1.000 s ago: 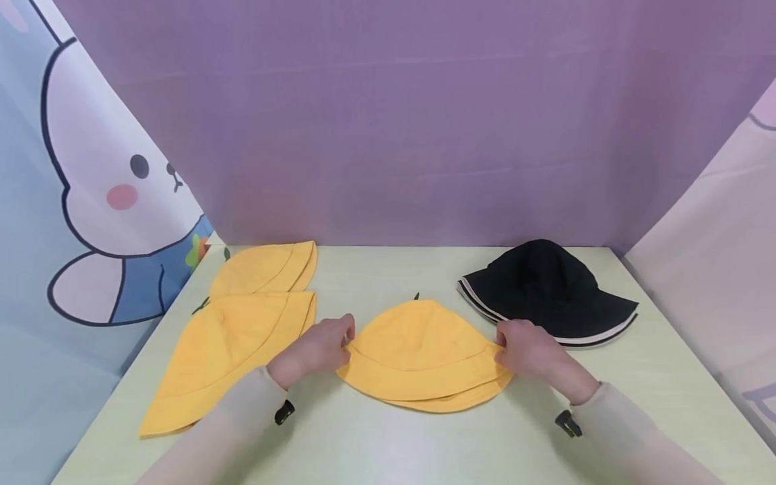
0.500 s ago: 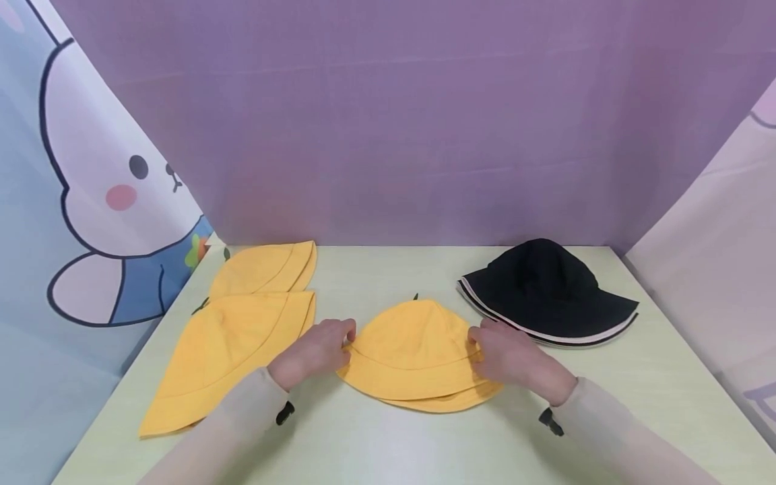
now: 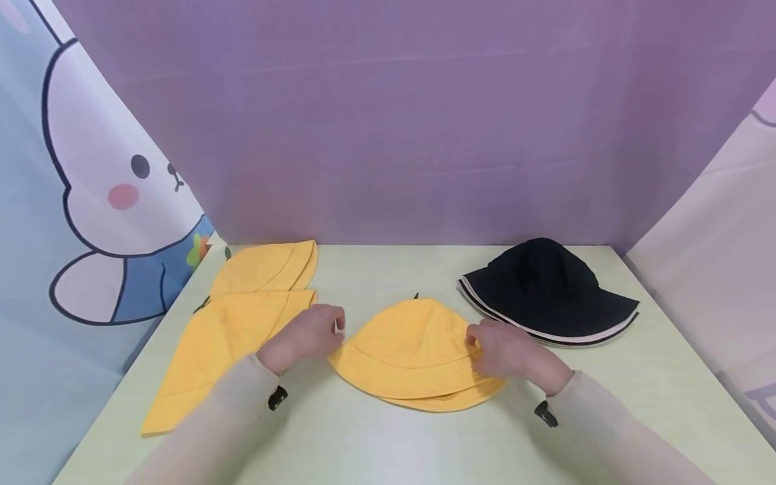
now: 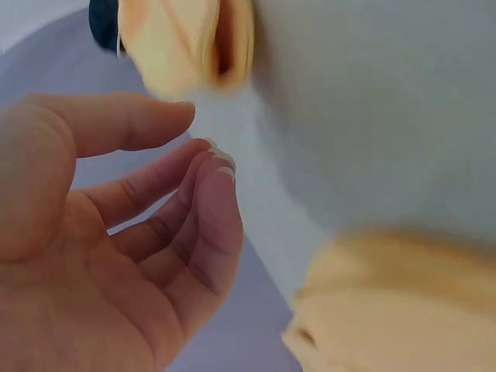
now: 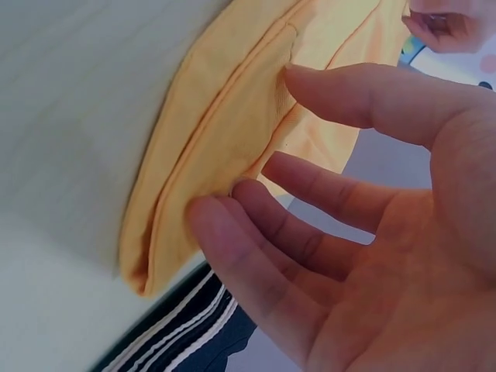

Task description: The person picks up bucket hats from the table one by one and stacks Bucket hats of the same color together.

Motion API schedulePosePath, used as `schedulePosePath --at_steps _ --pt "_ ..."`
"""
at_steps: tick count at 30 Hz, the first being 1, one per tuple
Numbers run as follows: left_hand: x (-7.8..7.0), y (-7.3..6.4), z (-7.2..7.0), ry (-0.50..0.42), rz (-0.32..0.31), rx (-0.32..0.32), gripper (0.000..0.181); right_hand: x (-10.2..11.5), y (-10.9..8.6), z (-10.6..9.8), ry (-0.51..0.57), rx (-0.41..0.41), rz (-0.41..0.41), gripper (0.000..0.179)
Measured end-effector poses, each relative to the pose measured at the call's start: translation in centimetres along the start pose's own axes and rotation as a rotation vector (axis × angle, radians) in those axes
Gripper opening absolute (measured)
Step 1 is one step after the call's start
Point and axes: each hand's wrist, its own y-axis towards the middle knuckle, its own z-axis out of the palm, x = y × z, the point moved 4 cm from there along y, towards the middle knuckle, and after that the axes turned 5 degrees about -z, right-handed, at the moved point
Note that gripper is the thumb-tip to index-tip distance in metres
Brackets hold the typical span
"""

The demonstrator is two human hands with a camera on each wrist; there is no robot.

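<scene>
A yellow bucket hat [image 3: 406, 350] with a small green stem lies folded flat in the middle of the table. My left hand [image 3: 308, 333] is just off its left end, fingers loosely bent and holding nothing; the left wrist view shows a gap between the hand [image 4: 139, 217] and that hat [image 4: 174, 46]. At the right end, my right hand [image 3: 512, 350] touches the hat. In the right wrist view its thumb and fingertips rest against the cloth [image 5: 221, 147], spread apart and not pinching. Part of the right brim is hidden behind this hand.
Two more folded yellow hats, one nearer [image 3: 212, 357] and one behind [image 3: 267, 264], overlap on the left. A black hat [image 3: 545, 296] with a pale-striped brim lies behind my right hand. Purple cloth [image 3: 400, 121] hangs along the table's [image 3: 388, 448] back edge.
My right hand has shifted left from the brim's end onto the hat's side, and the hat's right end has moved inward. My left hand has let go and drawn back left.
</scene>
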Motion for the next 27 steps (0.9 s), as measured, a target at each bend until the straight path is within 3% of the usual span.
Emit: schedulePosePath --at_steps 5,9,13,20,27 --pt "2.3 1.3 -3.0 0.083 -0.027 -0.106 0.016 -0.2 0.3 0.1 -0.016 0.022 0.014 0.029" --pt "4.8 2.6 -4.1 0.157 -0.068 -0.171 0.021 -0.2 0.3 0.1 -0.017 0.029 0.021 0.030" --pt "6.5 3.4 -4.1 0.181 -0.108 -0.175 0.030 -0.2 0.2 0.0 -0.020 0.024 0.015 0.030" --pt "7.5 4.2 -3.2 0.184 -0.166 -0.114 0.048 -0.4 0.4 0.1 -0.018 0.027 0.020 0.030" --pt "7.2 4.4 -2.8 0.211 -0.161 -0.137 0.036 -0.4 0.5 0.1 -0.017 0.031 0.014 0.029"
